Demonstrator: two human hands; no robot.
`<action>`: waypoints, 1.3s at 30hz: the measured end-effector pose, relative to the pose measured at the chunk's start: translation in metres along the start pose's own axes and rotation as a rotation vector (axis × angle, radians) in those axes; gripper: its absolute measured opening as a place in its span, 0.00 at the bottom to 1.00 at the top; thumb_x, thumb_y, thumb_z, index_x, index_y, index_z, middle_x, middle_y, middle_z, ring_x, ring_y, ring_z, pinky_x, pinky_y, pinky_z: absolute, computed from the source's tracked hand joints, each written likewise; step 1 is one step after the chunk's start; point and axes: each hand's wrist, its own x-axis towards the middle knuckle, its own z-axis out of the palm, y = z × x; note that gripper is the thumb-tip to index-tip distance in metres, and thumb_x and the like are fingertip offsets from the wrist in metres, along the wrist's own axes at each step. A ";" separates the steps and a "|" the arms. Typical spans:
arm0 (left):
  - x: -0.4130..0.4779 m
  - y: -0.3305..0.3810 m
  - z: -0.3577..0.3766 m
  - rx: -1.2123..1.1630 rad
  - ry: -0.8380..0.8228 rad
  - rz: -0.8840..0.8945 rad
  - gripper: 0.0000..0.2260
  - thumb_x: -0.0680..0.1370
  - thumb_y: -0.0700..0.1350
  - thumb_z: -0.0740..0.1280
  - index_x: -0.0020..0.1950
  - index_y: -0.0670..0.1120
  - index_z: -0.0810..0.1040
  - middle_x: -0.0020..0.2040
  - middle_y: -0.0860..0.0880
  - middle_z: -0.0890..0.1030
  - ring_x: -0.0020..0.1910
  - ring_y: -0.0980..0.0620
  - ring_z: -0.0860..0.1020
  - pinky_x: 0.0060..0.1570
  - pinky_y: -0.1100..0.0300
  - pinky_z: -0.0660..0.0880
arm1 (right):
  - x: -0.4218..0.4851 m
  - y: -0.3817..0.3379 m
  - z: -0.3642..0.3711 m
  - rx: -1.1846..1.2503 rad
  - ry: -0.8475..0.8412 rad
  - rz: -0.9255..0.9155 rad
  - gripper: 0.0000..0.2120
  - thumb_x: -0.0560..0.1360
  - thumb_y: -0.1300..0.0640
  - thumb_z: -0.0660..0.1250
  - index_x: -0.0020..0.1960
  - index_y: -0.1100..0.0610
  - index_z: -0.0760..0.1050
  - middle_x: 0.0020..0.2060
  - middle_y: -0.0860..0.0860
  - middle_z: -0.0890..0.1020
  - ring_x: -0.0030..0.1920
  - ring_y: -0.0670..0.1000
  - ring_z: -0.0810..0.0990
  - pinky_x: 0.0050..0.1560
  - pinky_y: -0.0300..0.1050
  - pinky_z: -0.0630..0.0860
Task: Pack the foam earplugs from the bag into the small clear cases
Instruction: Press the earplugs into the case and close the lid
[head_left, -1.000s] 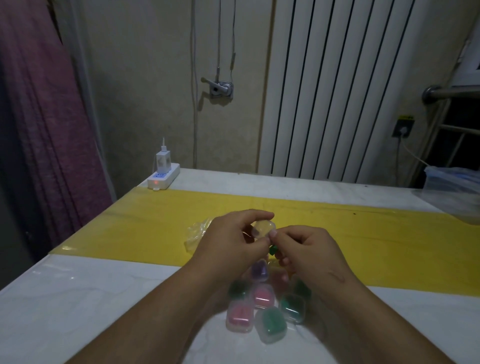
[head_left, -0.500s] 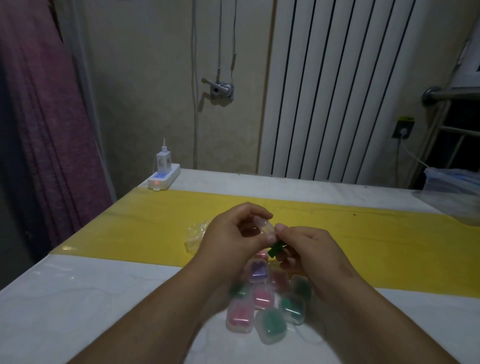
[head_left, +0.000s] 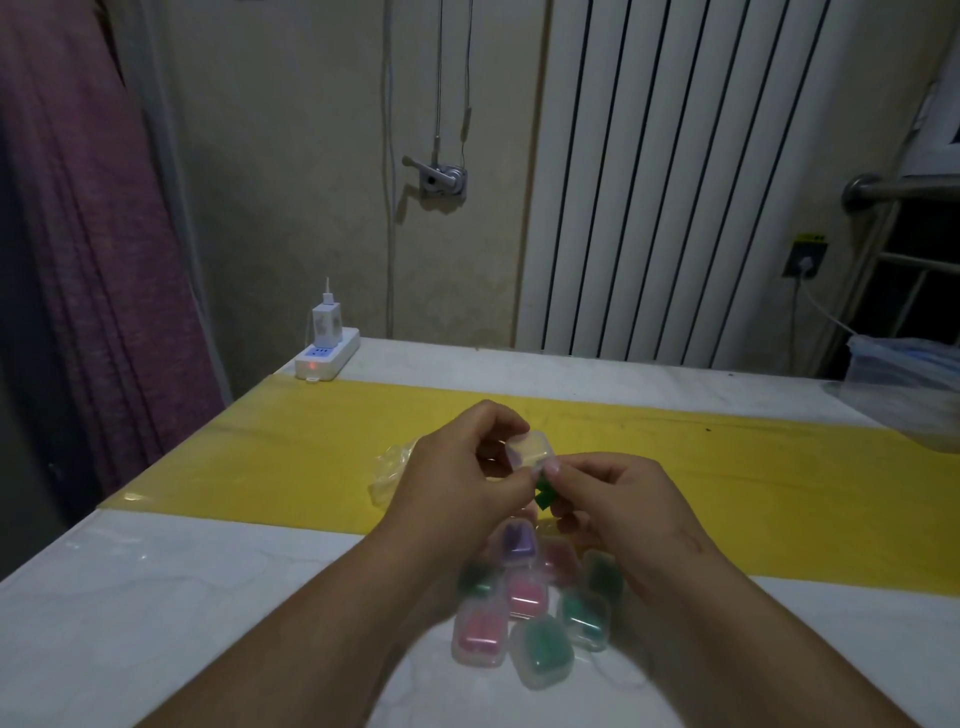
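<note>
Left hand still grips case; right hand seemingly pinches green earplug.

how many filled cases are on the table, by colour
green cases: 4
pink cases: 3
purple case: 1
total: 8 in plain view, not counting the clear case being held; the hands may hide more

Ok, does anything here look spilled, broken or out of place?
Nothing stands out. The filled small clear plastic cases lie in a loose jumble on the white table, with nothing spilled around them.
</note>
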 end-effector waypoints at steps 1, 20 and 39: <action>0.000 -0.001 0.000 0.011 0.002 0.000 0.12 0.70 0.44 0.77 0.51 0.52 0.80 0.43 0.53 0.83 0.41 0.59 0.81 0.40 0.68 0.78 | 0.000 0.000 0.000 -0.018 0.001 0.003 0.08 0.76 0.58 0.70 0.42 0.58 0.86 0.29 0.50 0.80 0.30 0.47 0.76 0.34 0.41 0.74; -0.002 0.006 0.002 -0.180 -0.125 -0.117 0.17 0.74 0.32 0.68 0.55 0.52 0.82 0.48 0.50 0.83 0.41 0.45 0.84 0.43 0.55 0.82 | 0.004 0.000 -0.006 0.062 0.103 0.007 0.05 0.75 0.60 0.71 0.44 0.59 0.84 0.28 0.50 0.80 0.31 0.49 0.76 0.26 0.40 0.70; -0.001 0.009 0.003 -0.103 -0.067 -0.146 0.19 0.69 0.36 0.76 0.56 0.54 0.81 0.46 0.56 0.82 0.36 0.64 0.80 0.38 0.69 0.77 | 0.002 0.007 0.000 -0.351 0.199 -0.362 0.10 0.74 0.58 0.71 0.40 0.43 0.80 0.29 0.34 0.79 0.31 0.48 0.75 0.34 0.46 0.76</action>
